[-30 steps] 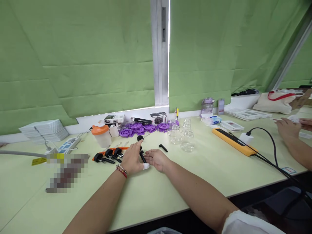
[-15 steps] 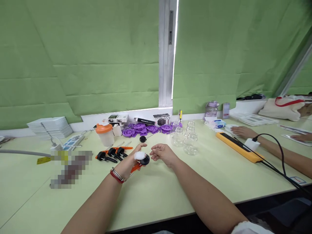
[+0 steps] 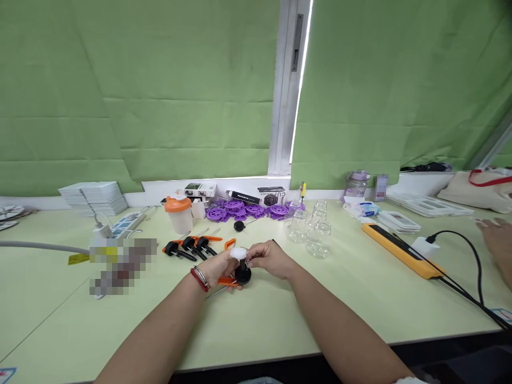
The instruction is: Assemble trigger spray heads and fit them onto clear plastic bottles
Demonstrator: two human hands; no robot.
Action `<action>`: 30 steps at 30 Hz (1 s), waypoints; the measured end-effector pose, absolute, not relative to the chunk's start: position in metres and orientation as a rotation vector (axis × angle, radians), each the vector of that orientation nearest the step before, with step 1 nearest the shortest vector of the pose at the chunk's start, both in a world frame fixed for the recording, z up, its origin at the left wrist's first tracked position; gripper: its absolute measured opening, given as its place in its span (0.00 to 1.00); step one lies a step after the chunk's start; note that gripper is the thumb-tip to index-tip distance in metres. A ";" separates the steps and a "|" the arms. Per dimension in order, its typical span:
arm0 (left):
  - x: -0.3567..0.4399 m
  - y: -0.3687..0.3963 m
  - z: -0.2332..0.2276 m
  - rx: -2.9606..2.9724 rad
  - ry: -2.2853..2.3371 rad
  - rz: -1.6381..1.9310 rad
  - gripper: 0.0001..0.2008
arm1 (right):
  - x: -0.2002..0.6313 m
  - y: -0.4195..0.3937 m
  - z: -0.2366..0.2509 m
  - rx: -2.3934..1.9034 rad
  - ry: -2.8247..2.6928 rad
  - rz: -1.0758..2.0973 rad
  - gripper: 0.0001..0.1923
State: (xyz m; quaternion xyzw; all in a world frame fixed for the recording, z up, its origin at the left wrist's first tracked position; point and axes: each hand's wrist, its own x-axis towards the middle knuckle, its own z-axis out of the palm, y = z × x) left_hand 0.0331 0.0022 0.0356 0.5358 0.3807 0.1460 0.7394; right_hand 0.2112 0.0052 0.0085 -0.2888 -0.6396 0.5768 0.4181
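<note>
My left hand is closed around a black-and-orange part with a metal rod, held just above the table. Its black round piece faces up, and the thin rod points down to the left. A white rounded thing sits by my left thumb; I cannot tell if it is a wrapping. Pinched fingers of my right hand meet the black part from the right. A dark tip shows behind that hand, its kind hidden. Several similar black-and-orange assemblies lie to the left. An orange loop is just beyond my left hand.
Glass jars stand to the right, behind my right hand. Purple wheel-like parts, boxes and an orange-lidded shaker line the back. A yellow power strip with cables lies right, near another person's hand.
My right hand has moved in from apart to touch the part in my left hand. The black piece has tilted upright. The other person's hand has shifted right, away from the white stack.
</note>
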 end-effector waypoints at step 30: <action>0.037 0.003 0.036 1.183 0.883 0.291 0.29 | 0.210 0.004 0.012 -0.763 -1.630 1.516 0.15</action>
